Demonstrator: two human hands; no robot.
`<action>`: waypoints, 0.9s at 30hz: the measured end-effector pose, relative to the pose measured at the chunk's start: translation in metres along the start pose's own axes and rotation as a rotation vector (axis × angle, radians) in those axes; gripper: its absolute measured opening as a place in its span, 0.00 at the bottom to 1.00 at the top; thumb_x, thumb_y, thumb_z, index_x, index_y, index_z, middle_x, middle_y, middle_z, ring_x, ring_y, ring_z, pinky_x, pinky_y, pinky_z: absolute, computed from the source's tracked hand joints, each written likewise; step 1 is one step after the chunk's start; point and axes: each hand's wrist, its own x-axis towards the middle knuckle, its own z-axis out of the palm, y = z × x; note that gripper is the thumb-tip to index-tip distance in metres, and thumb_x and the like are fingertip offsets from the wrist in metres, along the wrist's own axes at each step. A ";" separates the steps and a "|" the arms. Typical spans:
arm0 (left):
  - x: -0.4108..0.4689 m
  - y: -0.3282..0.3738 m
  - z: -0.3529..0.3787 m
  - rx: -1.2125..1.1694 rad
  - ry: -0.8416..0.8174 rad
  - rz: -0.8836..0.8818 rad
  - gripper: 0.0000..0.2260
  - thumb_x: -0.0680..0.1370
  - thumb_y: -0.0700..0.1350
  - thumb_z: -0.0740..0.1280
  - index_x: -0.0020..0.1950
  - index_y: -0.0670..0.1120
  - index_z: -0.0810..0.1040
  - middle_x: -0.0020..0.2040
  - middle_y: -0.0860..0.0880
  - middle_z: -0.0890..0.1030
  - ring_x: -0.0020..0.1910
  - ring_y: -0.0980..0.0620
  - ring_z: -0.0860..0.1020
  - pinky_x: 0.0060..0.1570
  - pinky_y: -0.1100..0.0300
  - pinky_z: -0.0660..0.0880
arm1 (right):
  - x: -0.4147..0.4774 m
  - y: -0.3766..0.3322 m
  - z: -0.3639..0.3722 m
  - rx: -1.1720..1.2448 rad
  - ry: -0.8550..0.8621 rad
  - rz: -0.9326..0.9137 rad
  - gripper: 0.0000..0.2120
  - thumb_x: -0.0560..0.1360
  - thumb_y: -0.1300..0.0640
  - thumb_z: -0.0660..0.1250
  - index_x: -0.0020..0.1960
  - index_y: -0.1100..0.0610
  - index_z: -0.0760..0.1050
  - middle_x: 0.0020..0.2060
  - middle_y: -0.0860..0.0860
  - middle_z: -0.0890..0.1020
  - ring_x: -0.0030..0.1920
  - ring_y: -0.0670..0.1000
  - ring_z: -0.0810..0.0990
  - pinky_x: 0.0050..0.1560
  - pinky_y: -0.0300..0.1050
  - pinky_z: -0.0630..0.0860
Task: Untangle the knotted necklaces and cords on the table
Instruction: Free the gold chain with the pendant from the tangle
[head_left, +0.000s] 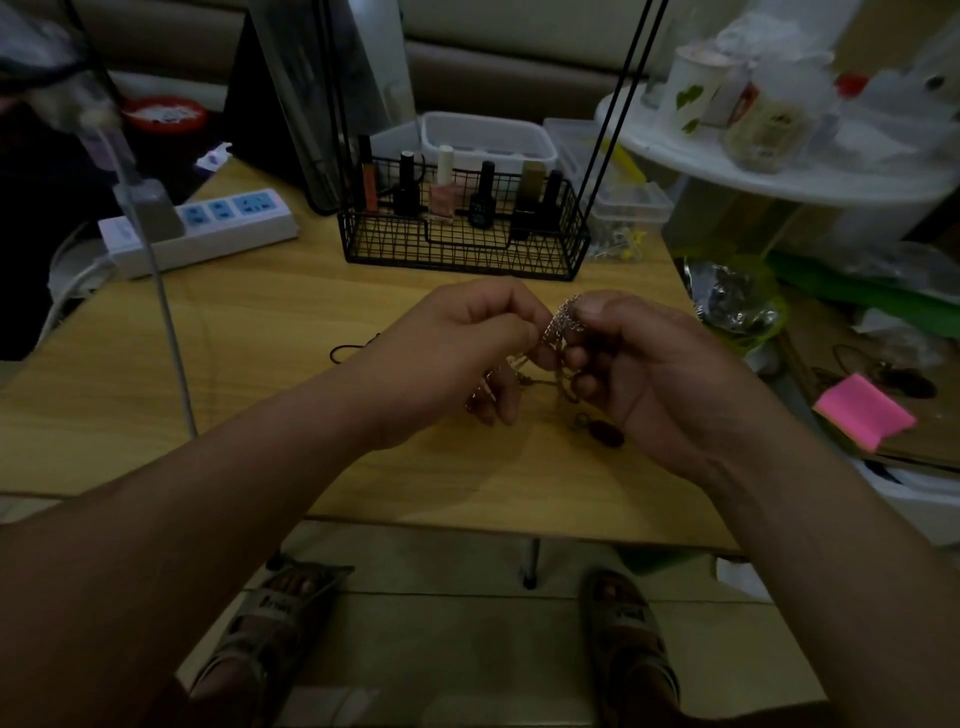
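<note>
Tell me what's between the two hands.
In the head view, a tangled silver chain spans the gap between the left hand and the right hand; both pinch it above the wooden table.

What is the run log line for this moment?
left hand pinches chain tangle | right hand pinches chain tangle | black cord lies on table

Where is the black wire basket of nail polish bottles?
In the head view, the black wire basket stands at the far edge of the wooden table, right of the white power strip.
</note>
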 end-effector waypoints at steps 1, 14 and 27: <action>0.000 0.000 0.000 -0.003 0.008 0.002 0.07 0.85 0.39 0.61 0.55 0.43 0.79 0.49 0.45 0.86 0.34 0.41 0.80 0.32 0.54 0.76 | -0.001 0.000 0.000 -0.016 -0.011 -0.002 0.06 0.80 0.61 0.64 0.48 0.57 0.80 0.40 0.53 0.82 0.40 0.47 0.78 0.39 0.42 0.71; 0.001 0.001 -0.004 0.150 -0.038 0.031 0.04 0.83 0.40 0.68 0.58 0.44 0.78 0.42 0.43 0.86 0.33 0.45 0.84 0.34 0.55 0.80 | -0.002 0.005 0.002 -0.514 0.119 -0.279 0.05 0.79 0.60 0.71 0.49 0.51 0.81 0.42 0.53 0.82 0.41 0.49 0.78 0.43 0.48 0.76; 0.002 0.003 -0.008 0.111 -0.004 0.040 0.01 0.82 0.39 0.67 0.52 0.41 0.76 0.45 0.40 0.85 0.35 0.43 0.84 0.33 0.56 0.79 | -0.005 0.006 0.011 -0.567 0.142 -0.262 0.06 0.80 0.56 0.68 0.48 0.58 0.76 0.45 0.58 0.83 0.43 0.60 0.80 0.42 0.55 0.78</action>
